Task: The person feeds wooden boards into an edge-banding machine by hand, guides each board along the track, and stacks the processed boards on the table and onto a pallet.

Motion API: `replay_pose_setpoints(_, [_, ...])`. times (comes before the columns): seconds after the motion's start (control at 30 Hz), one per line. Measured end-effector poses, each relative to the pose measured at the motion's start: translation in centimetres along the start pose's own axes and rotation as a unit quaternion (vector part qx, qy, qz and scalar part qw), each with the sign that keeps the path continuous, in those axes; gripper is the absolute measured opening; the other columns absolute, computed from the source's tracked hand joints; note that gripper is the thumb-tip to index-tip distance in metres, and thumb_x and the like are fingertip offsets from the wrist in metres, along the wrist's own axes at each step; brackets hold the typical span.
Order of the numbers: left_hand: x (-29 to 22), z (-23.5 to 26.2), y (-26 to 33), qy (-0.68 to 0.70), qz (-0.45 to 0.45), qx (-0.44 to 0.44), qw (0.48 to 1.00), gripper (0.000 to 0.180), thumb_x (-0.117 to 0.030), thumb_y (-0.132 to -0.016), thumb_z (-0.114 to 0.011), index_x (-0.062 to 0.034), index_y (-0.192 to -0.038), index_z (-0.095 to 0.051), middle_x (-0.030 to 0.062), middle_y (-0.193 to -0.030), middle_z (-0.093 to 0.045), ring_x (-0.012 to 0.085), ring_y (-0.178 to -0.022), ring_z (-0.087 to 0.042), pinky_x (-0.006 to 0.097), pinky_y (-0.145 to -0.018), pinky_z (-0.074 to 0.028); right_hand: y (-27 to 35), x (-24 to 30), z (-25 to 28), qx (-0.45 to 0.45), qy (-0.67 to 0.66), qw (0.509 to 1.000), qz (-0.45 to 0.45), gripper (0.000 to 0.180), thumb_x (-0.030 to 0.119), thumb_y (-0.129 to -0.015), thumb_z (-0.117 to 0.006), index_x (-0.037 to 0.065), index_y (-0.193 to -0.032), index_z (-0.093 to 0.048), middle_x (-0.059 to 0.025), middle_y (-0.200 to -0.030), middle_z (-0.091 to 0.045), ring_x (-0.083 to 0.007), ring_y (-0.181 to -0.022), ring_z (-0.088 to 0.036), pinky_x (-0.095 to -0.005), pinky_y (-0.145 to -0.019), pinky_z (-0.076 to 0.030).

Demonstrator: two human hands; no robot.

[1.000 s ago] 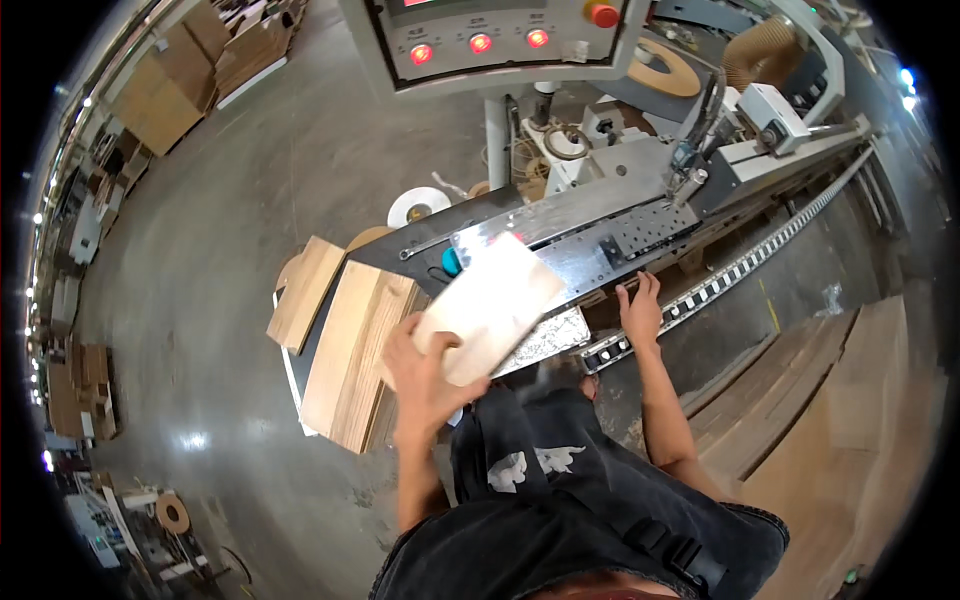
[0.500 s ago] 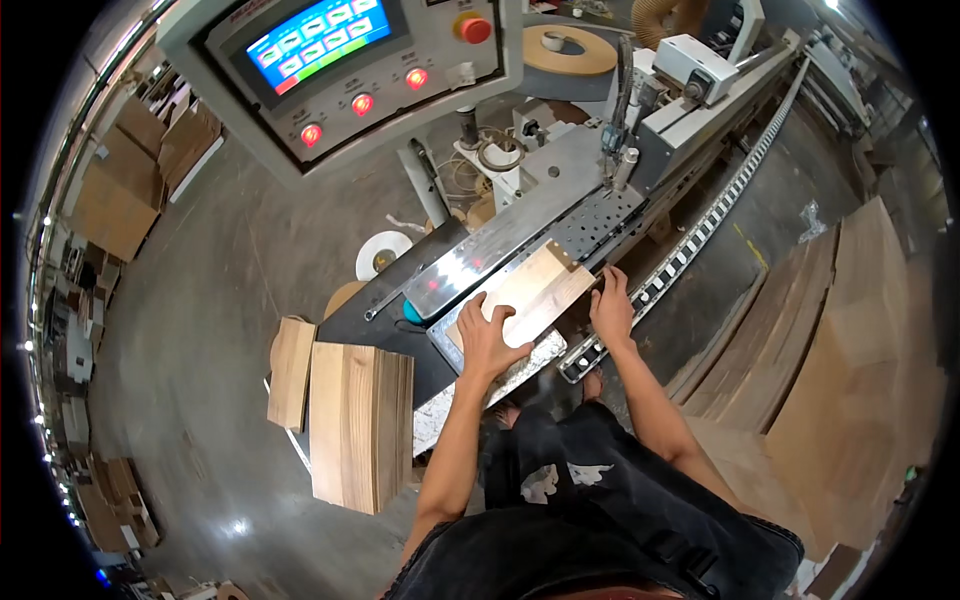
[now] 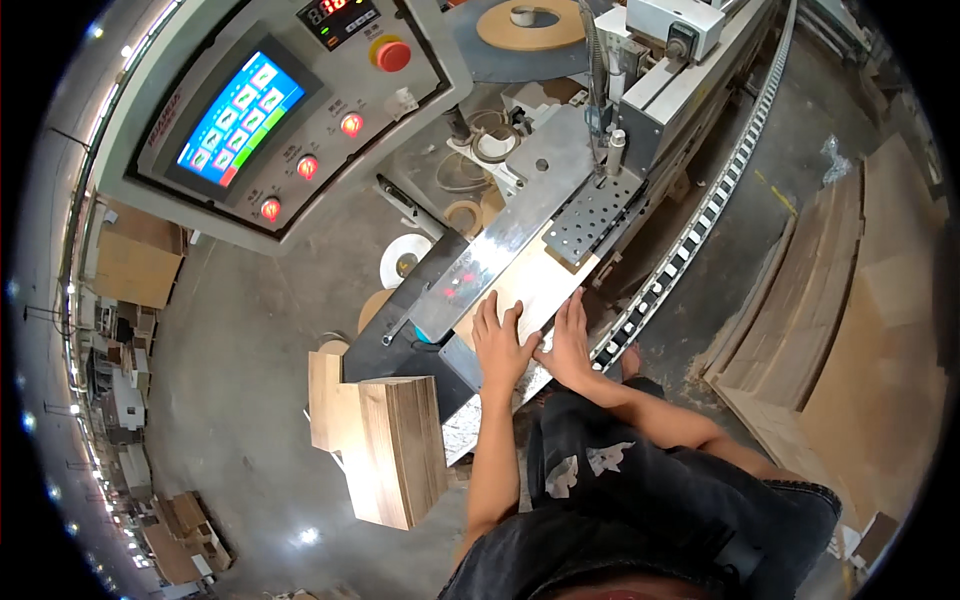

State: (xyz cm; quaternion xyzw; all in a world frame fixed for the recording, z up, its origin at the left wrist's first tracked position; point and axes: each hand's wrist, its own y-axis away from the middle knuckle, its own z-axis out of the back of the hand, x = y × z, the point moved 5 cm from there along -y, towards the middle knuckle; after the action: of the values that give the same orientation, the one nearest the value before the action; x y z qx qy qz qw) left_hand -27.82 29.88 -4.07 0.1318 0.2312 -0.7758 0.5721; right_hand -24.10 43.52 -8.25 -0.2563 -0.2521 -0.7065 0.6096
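Workshop floor, grey concrete. Our pale wood panel [image 3: 528,285] lies flat on the machine bed [image 3: 470,265], just before the perforated plate [image 3: 592,212]. Left hand [image 3: 500,345] and right hand [image 3: 568,340] press it, fingers spread, gripping nothing. We judge it stiff, light, smooth; best handled by its edges. Stacked boards [image 3: 395,460] sit left.

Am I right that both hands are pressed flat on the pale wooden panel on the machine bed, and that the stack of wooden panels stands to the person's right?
Not quite. In the head view the left hand and right hand do lie flat on the pale wooden panel on the machine bed, but the stack of wooden panels stands to the person's left, not right.
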Motion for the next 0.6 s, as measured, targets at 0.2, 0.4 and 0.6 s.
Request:
replay_pose_setpoints(0.2, [-1.0,-0.3,-1.0,0.002,0.02,0.026,0.999,0.062,-0.035,-0.078,-0.084,-0.012,-0.132,-0.068,0.0199,-0.16,-0.042,0.0438,-0.146,-0.039,0.056,-0.116,-0.034,-1.1,-0.5,0.5,0.054,-0.069,0.996,-0.022,0.115,0.021,-0.08,-0.087,-0.024,-0.154,-0.011,-0.0418,-0.165,0.017,-0.0572,-0.131,-0.053,-0.0494,-0.1,-0.055])
replay_pose_setpoints(0.4, [-1.0,-1.1,-1.9,0.006,0.051,0.036,0.998,0.056,-0.041,-0.094,-0.073,-0.0075,-0.139,-0.067,0.0219,-0.162,-0.043,0.043,-0.149,-0.039,0.052,-0.12,-0.034,-3.1,-2.6,1.4,0.021,-0.055,0.998,-0.022,0.121,0.028,-0.081,-0.091,-0.025,-0.153,-0.009,-0.0416,-0.164,0.019,-0.0533,-0.098,-0.071,-0.0463,-0.076,-0.063])
replay_pose_setpoints(0.6, [-1.6,-1.5,0.2,-0.011,0.153,0.022,0.988,0.072,-0.04,-0.098,-0.068,-0.0056,-0.156,-0.045,0.0219,-0.165,-0.038,0.0428,-0.154,-0.031,0.063,-0.123,-0.019,-5.1,-4.0,3.7,0.021,-0.09,0.995,-0.031,0.128,0.042,-0.077,-0.092,-0.028,-0.15,-0.013,-0.0406,-0.166,0.016,-0.0559,-0.115,-0.064,-0.0421,-0.079,-0.061])
